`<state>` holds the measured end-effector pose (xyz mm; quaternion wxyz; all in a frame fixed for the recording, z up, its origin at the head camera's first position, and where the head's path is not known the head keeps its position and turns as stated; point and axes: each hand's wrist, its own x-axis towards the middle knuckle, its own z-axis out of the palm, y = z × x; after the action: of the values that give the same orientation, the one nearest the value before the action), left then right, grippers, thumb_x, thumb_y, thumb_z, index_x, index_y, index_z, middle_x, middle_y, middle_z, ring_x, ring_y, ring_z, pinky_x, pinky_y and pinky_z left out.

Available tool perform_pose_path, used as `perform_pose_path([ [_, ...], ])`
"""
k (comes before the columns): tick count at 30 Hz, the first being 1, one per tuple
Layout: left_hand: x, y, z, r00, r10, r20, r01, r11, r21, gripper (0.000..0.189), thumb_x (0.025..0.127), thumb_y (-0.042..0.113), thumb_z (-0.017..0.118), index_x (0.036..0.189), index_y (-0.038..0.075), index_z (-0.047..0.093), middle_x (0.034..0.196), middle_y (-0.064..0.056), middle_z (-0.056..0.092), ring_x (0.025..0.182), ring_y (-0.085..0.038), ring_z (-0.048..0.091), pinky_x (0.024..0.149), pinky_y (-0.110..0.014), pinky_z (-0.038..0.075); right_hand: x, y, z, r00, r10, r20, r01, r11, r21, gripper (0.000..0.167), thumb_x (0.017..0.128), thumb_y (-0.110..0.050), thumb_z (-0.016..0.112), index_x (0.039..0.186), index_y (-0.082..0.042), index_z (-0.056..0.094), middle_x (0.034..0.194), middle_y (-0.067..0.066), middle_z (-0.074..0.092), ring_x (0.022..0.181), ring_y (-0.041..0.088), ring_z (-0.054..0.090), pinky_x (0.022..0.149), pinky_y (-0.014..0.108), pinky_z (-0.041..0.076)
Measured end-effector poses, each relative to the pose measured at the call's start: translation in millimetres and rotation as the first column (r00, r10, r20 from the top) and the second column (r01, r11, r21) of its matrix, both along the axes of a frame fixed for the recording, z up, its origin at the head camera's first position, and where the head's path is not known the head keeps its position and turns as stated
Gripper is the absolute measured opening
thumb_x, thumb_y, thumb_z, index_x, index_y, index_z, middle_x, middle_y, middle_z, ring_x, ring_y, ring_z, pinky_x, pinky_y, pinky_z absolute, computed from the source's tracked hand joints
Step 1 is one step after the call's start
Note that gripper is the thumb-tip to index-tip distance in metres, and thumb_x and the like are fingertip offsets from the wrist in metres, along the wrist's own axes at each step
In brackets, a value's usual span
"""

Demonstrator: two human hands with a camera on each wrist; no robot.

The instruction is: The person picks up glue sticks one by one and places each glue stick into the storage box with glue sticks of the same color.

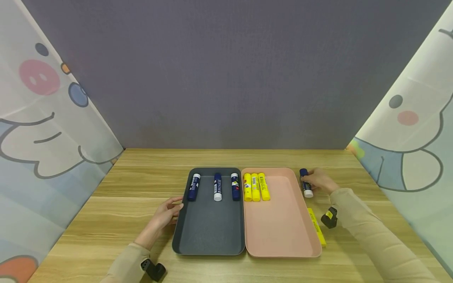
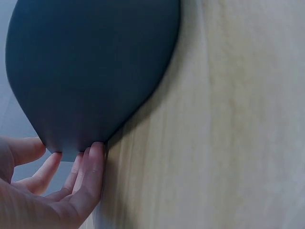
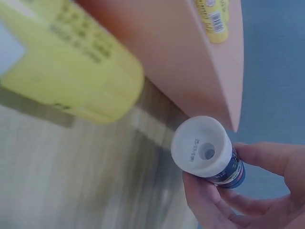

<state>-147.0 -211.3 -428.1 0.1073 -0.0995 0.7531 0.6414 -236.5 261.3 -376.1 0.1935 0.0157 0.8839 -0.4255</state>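
Note:
My right hand (image 1: pixel 319 180) pinches a dark blue glue stick (image 1: pixel 306 190) with a white base, just right of the pink tray (image 1: pixel 279 232). In the right wrist view, that stick's white end (image 3: pixel 200 145) faces the camera, beside the tray's outer wall. My left hand (image 1: pixel 165 214) touches the left rim of the dark grey tray (image 1: pixel 212 232), its fingertips against the outer wall in the left wrist view. Three blue glue sticks (image 1: pixel 217 187) lie spaced apart in the grey tray. Three yellow glue sticks (image 1: pixel 255 187) lie side by side in the pink one.
On the wooden table (image 1: pixel 152 169), another yellow glue stick (image 1: pixel 317 228) lies along the pink tray's right side. The two trays stand edge to edge. A grey panel (image 1: pixel 233 78) rises behind the table, with cartoon-printed sheets (image 1: pixel 46 118) at both sides.

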Motion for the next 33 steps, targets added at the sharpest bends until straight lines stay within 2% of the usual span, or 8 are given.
perform_pose_path([
  [4,-1.9,-0.2,-4.0,0.999,0.034,0.008,-0.034,0.999,0.005,0.04,0.089,0.009,0.051,0.126,-0.002,0.042,0.106,-0.02,0.05,0.073,-0.015,0.057,0.064,-0.033,0.05,-1.6,-3.8,7.5,0.999,-0.051,0.011,0.051,0.999,0.006,0.055,0.089,-0.013,0.045,0.123,0.025,0.024,0.109,0.038,0.043,0.082,0.028,0.055,0.07,0.039,0.05],
  [10,-16.2,-11.5,-35.2,0.998,0.059,0.014,-0.059,0.998,0.016,0.038,0.087,0.01,0.053,0.124,0.006,0.047,0.107,-0.019,0.051,0.074,-0.018,0.058,0.064,-0.035,0.05,-4.6,-7.5,15.8,0.997,-0.081,0.01,0.081,0.997,-0.005,0.056,0.089,-0.013,0.045,0.125,0.024,0.021,0.106,0.036,0.044,0.084,0.03,0.054,0.071,0.04,0.05],
  [13,-18.8,-13.4,-41.3,0.998,0.058,0.01,-0.058,0.998,0.004,0.038,0.087,0.011,0.054,0.124,0.007,0.047,0.108,-0.019,0.051,0.074,-0.019,0.058,0.064,-0.035,0.05,-4.7,-10.8,19.8,0.997,-0.077,0.0,0.077,0.997,-0.006,0.057,0.089,-0.014,0.045,0.125,0.023,0.021,0.106,0.037,0.046,0.083,0.029,0.057,0.071,0.039,0.05],
  [16,-15.7,-11.5,-34.7,0.999,0.053,0.009,-0.053,0.999,0.0,0.039,0.087,0.012,0.054,0.125,0.006,0.046,0.108,-0.019,0.051,0.074,-0.018,0.058,0.063,-0.034,0.05,-4.1,-14.7,24.3,0.998,-0.067,-0.011,0.067,0.998,-0.013,0.057,0.09,-0.015,0.045,0.126,0.022,0.022,0.109,0.036,0.046,0.082,0.026,0.058,0.072,0.038,0.05],
  [20,-7.2,-6.7,-18.0,0.999,0.033,0.0,-0.033,0.999,0.01,0.044,0.085,0.016,0.057,0.125,0.002,0.044,0.106,-0.018,0.051,0.072,-0.015,0.058,0.063,-0.032,0.05,-2.7,-21.4,30.9,0.999,-0.038,-0.035,0.037,0.999,-0.018,0.057,0.09,-0.017,0.045,0.128,0.02,0.023,0.114,0.034,0.045,0.083,0.022,0.056,0.075,0.036,0.049],
  [24,-0.4,-2.9,-4.9,1.0,-0.008,-0.03,0.008,1.0,0.014,0.052,0.085,0.022,0.058,0.126,-0.004,0.04,0.104,-0.017,0.05,0.072,-0.013,0.058,0.062,-0.03,0.05,-3.1,-30.7,35.9,0.999,-0.032,-0.043,0.032,0.999,-0.006,0.06,0.09,-0.02,0.048,0.129,0.018,0.024,0.115,0.034,0.044,0.087,0.027,0.057,0.077,0.039,0.048],
  [28,0.9,-1.5,-0.3,0.999,-0.028,-0.026,0.028,1.0,0.005,0.05,0.088,0.02,0.055,0.127,-0.005,0.037,0.105,-0.018,0.05,0.073,-0.012,0.057,0.063,-0.029,0.049,-4.5,-41.0,38.5,0.999,-0.033,-0.033,0.033,0.999,-0.012,0.059,0.09,-0.02,0.049,0.13,0.016,0.025,0.117,0.033,0.044,0.093,0.031,0.055,0.079,0.04,0.047],
  [33,0.2,1.6,1.3,1.0,0.016,0.005,-0.016,1.0,-0.014,0.042,0.089,0.01,0.05,0.127,-0.003,0.04,0.11,-0.021,0.048,0.073,-0.014,0.057,0.064,-0.031,0.049,-6.6,-56.5,40.3,0.999,-0.042,-0.027,0.042,0.999,-0.003,0.059,0.089,-0.021,0.05,0.131,0.013,0.027,0.116,0.031,0.046,0.088,0.027,0.056,0.079,0.04,0.047],
])
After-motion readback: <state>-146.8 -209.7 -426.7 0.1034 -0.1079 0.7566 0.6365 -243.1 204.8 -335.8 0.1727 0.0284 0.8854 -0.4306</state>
